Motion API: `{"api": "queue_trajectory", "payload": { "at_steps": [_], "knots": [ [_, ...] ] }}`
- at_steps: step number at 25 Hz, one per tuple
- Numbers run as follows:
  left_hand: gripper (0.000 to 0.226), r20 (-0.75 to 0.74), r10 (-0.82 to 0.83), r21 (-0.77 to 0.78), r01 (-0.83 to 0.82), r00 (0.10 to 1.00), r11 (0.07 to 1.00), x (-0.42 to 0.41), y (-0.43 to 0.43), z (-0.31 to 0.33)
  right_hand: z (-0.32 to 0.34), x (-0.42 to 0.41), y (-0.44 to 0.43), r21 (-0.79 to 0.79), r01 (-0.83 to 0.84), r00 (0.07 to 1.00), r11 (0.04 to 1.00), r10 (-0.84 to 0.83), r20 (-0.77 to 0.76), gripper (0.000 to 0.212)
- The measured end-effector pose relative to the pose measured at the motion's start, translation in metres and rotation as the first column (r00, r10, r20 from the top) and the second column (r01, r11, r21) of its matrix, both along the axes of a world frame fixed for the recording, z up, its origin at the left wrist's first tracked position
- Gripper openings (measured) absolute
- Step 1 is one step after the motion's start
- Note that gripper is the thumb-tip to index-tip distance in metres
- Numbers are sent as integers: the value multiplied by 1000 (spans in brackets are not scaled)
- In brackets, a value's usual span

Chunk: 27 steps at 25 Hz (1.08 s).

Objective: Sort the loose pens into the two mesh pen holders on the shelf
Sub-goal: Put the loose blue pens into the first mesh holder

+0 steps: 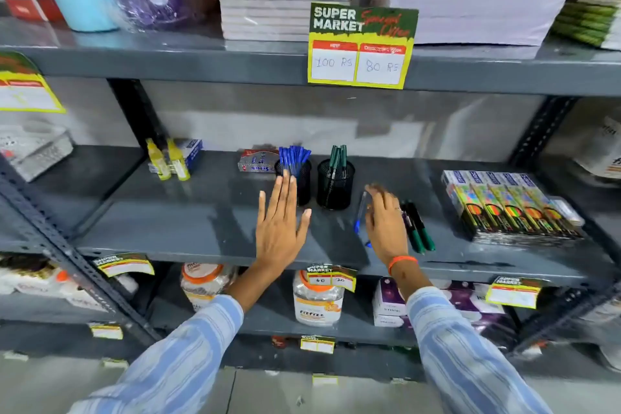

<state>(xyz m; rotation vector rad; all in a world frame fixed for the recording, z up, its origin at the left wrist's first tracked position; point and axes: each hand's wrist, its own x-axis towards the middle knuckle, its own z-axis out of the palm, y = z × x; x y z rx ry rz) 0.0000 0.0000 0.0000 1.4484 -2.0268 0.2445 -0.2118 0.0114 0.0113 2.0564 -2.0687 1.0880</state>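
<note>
Two black mesh pen holders stand side by side on the grey middle shelf (188, 212). The left holder (304, 183) is full of several blue pens (294, 158). The right holder (335, 183) has a few green pens (337, 158). My left hand (280, 225) is flat and open in front of the left holder, holding nothing. My right hand (386, 222) hovers over loose pens lying on the shelf: a blue pen (359, 212) at its left side and green pens (418, 228) at its right side. The fingers are blurred and spread.
A stack of colourful boxed packs (510, 205) lies at the shelf's right. Yellow bottles (168, 158) and a small packet (257, 161) sit at the back left. A price sign (361, 47) hangs on the shelf above, under stacks of notebooks. Jars stand on the shelf below.
</note>
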Motion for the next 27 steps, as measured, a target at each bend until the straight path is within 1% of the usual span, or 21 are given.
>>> {"api": "queue_trajectory", "payload": {
  "at_steps": [1, 3, 4, 5, 8, 11, 13, 14, 16, 18, 19, 21, 23, 26, 27],
  "knots": [
    [65, 16, -6, 52, 5, 1000, 999, 4, -3, -6, -5, -3, -10, 122, -39, 994, 992, 51, -98, 44],
    [65, 42, -37, 163, 30, 998, 986, 14, -10, -20, -10, -8, -24, 345, -112, 951, 932, 201, -235, 44],
    [66, 60, -52, 245, 36, 997, 969, 22, -13, -34, -9, -11, -30, 447, -123, 933, 886, 257, -252, 44],
    [67, 76, -62, 297, 36, 995, 954, 28, -17, -42, -11, -11, -38, 501, -133, 915, 855, 300, -269, 44],
    [69, 137, -100, 428, 32, 985, 903, 48, -26, -58, -13, -8, -49, 572, -128, 871, 810, 368, -326, 40],
    [68, 168, -132, 436, 46, 977, 899, 56, -25, -65, -12, -4, -61, 573, -150, 876, 806, 377, -301, 25],
    [68, 174, -129, 416, 46, 976, 908, 56, -24, -66, -10, 5, -63, 573, -206, 855, 793, 431, -289, 19],
    [67, 174, -122, 409, 41, 977, 911, 56, -25, -66, -9, 11, -63, 556, -252, 845, 793, 460, -273, 18],
    [67, 169, -111, 401, 35, 979, 915, 55, -24, -65, -3, 26, -59, 461, -360, 851, 811, 488, -194, 15],
    [66, 190, -108, 398, 24, 976, 917, 55, -23, -64, 7, 42, -54, 292, -450, 874, 844, 483, -49, 11],
    [66, 195, -105, 388, 21, 975, 921, 55, -22, -64, 14, 50, -53, 195, -466, 883, 863, 468, 41, 10],
    [66, 192, -94, 372, 16, 977, 928, 55, -22, -62, 31, 65, -58, -11, -420, 881, 907, 410, 236, 7],
    [67, 186, -88, 378, 11, 978, 926, 55, -23, -62, 47, 72, -70, -162, -287, 846, 944, 329, 420, 6],
    [69, 173, -80, 376, 9, 982, 926, 56, -22, -64, 68, 80, -93, -263, -128, 749, 956, 267, 606, 26],
    [68, 165, -82, 373, 15, 983, 928, 55, -22, -64, 72, 83, -101, -279, -98, 730, 955, 259, 633, 31]
  ]
}}
